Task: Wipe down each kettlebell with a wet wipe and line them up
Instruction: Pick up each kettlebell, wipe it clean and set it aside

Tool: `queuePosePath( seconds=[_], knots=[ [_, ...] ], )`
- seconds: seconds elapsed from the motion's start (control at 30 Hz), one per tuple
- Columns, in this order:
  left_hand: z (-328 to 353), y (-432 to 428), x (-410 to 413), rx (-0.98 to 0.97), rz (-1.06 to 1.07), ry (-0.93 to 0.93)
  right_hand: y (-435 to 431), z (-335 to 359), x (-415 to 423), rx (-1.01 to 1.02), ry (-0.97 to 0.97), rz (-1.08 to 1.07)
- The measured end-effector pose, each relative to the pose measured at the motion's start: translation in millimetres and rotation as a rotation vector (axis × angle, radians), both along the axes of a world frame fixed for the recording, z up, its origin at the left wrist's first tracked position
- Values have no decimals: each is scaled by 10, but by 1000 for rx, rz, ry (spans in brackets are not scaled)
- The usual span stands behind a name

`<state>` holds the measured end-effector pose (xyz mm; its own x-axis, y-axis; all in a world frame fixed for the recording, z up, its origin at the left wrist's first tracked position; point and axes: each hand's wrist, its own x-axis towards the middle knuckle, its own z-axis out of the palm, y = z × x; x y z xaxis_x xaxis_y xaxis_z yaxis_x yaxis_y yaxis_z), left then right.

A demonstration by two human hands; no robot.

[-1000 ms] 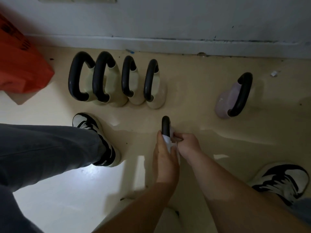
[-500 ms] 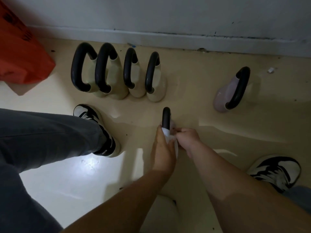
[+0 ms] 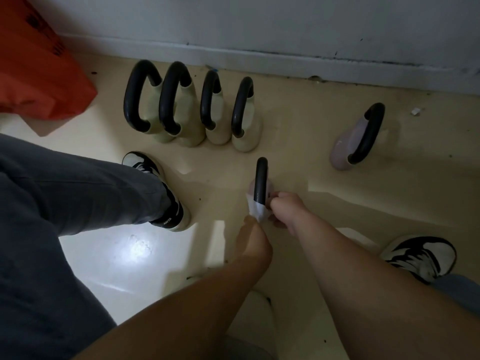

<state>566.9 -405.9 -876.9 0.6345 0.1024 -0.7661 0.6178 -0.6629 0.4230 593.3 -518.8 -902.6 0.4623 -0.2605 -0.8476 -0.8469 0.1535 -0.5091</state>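
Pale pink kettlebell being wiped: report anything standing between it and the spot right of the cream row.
Nothing visible does. Bare floor lies between the pale pink kettlebell with black handle and the rightmost cream kettlebell; the lilac kettlebell stands farther right, apart.

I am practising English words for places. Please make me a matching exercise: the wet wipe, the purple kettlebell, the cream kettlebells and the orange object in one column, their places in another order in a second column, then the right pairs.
Things
1. wet wipe
2. purple kettlebell
3. cream kettlebells
4. orange object

Places
A. four in a row near the wall
B. far left, at the upper corner
C. on the black handle nearest the camera
D. alone on the floor at the right

Pairs: 1-C, 2-D, 3-A, 4-B
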Motion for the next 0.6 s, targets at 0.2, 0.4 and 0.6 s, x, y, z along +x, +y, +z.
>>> queuePosePath(
  seconds=[0.2,0.4,0.6],
  knots=[
    [-3,183,-92,58,-472,329,-7,43,-93,24,19,-11],
    [-25,483,240,24,-146,162,-68,19,-33,-23,9,-61],
    [187,202,640,-65,-206,-351,-31,42,-3,23,27,2]
  ],
)
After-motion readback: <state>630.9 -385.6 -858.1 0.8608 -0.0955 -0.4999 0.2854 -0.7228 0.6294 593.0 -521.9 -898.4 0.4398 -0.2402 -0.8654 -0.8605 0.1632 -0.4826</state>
